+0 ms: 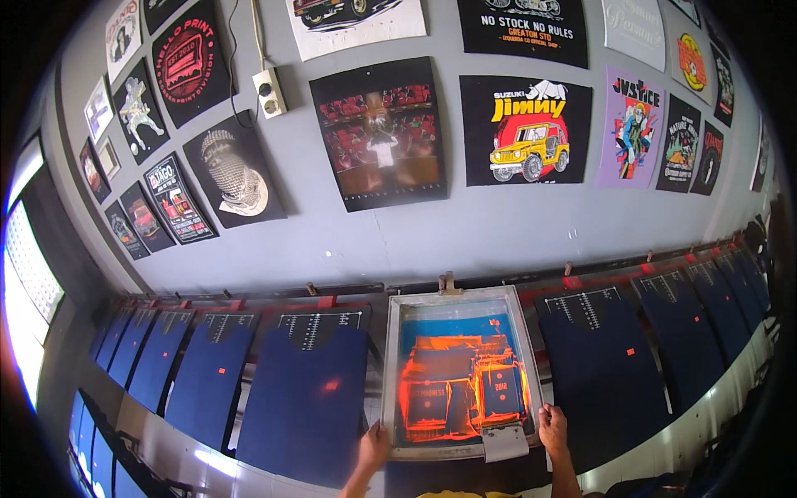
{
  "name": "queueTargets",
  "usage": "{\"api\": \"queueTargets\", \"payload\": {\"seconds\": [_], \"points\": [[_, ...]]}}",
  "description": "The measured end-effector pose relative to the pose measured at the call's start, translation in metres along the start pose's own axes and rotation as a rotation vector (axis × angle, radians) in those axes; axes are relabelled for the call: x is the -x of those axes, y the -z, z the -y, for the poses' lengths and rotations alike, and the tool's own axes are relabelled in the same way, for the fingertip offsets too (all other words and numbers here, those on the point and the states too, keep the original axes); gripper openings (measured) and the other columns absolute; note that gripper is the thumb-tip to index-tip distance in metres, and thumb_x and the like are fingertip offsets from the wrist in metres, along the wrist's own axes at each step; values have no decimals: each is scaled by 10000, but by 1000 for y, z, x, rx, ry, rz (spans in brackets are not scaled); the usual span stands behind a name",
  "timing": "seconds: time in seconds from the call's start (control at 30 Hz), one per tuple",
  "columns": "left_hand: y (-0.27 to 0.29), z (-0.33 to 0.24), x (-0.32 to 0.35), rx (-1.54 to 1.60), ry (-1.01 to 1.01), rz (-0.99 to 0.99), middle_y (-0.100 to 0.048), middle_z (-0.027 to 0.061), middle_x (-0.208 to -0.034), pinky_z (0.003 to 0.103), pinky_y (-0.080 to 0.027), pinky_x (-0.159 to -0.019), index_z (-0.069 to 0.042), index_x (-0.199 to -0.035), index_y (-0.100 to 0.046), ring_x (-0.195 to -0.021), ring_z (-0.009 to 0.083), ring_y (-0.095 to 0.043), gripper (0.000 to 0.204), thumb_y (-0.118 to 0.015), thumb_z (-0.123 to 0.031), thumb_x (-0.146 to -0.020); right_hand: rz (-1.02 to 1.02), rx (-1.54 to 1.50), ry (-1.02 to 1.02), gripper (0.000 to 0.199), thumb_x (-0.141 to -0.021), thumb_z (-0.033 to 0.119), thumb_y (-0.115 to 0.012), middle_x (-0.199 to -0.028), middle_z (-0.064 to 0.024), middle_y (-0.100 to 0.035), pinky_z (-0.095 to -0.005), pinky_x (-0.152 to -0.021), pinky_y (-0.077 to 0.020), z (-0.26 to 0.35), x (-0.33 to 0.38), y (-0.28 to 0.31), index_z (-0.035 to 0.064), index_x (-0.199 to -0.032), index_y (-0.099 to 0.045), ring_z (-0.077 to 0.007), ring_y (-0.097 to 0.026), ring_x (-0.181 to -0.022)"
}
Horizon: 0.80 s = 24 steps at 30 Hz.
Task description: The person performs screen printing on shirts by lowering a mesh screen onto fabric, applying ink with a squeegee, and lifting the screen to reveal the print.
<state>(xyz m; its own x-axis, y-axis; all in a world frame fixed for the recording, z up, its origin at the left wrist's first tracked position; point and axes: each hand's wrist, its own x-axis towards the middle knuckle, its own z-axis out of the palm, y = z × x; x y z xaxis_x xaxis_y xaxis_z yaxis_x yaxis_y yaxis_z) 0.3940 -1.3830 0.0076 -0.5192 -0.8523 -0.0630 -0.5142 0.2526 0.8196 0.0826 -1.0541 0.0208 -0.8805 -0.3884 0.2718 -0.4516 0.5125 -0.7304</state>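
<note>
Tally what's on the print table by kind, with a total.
Navy shirts on boards, those clearly separable (edges blur): 10, e.g.
Screen frame with orange ink, left hand and right hand on its near edge: 1
Squeegee: 1
Total: 12

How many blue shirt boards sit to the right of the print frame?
4 countable: the nearest dark blue shirt board beside the print frame, a second, a third, a fourth. More may be hidden at the blurred right rim.
</note>
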Motion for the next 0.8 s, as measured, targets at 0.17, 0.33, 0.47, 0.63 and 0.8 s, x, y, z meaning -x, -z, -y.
{"api": "queueTargets", "payload": {"seconds": [0.17, 0.33, 0.47, 0.63, 0.8], "points": [[-1, -17, -12, -24, 143, 54, -683, 257, -947, 430, -509, -821, 16, -1224, -625, -927, 399, -667, 436, -478, -302, -964, -69, -16, 7, 189, -935, 156, -623, -878, -156, -635, -382, -675, -521, -36, -20, -22, -9, -1011, -676, -277, -650, -771], [-14, 12, -30, -42, -3, -104, -688, 230, -838, 415, -510, -751, 20, -1144, -667, -819, 330, -696, 412, -519, -305, -940, -124, -101, -21, 193, -932, 131, -603, -924, -158, -670, -370, -757, -518, -41, -41, -44, -4, -1043, -687, -273, -654, -833], [-9, -21, -36, 18, 165, -63, -681, 213, -779, 426, -498, -712, 13, -1005, -689, -765, 324, -693, 369, -560, -315, -896, -114, -210, -176, 216, -926, 126, -600, -983, -174, -688, -373, -811, -509, -48, -43, -53, -14, -1067, -685, -281, -650, -873], [-10, -46, -31, -52, 123, -144, -645, 245, -772, 483, -483, -726, 30, -871, -668, -779, 428, -642, 381, -526, -322, -909, -55, -217, -234, 232, -942, 105, -590, -1050, -143, -665, -334, -879, -486, -60, -45, -44, -29, -1117, -662, -222, -624, -962], [6, -67, -21, -56, -47, -294, -586, 220, -755, 477, -449, -760, 25, -875, -650, -802, 390, -582, 419, -513, -364, -947, 85, -342, -189, 306, -863, -31, -536, -1158, -159, -662, -359, -960, -459, -58, -47, -25, -27, -1139, -666, -257, -616, -1078]]}}
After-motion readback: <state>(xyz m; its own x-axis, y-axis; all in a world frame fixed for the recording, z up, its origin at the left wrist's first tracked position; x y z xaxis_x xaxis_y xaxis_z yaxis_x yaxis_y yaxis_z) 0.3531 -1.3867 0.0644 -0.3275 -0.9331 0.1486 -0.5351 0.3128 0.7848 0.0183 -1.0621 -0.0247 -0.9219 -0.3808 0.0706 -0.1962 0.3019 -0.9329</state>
